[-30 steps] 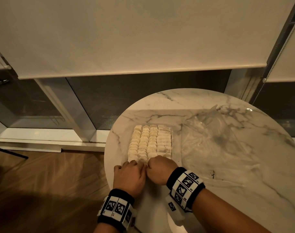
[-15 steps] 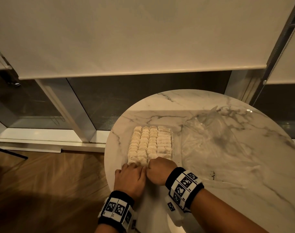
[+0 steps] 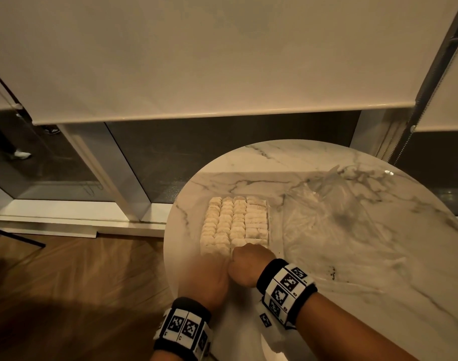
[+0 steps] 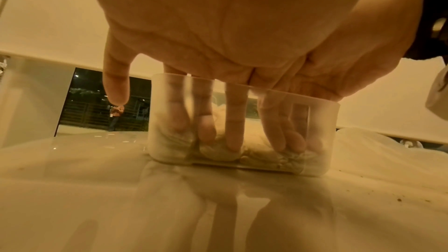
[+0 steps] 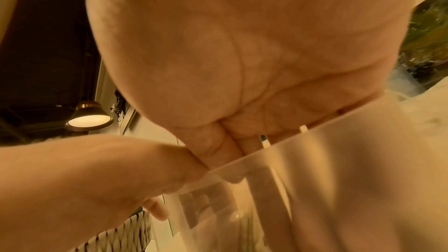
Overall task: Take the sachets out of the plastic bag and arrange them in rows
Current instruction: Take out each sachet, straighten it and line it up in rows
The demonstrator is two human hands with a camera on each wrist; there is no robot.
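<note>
Marble table [image 3: 353,295] edge beside both hands' grip.

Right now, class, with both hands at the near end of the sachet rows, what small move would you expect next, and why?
Probably a gentle press to seat the nearest sachets. The left hand has fingers reaching down into the clear container onto them, the right hand is beside it at the near wall, and the plastic bag looks emptied.
</note>
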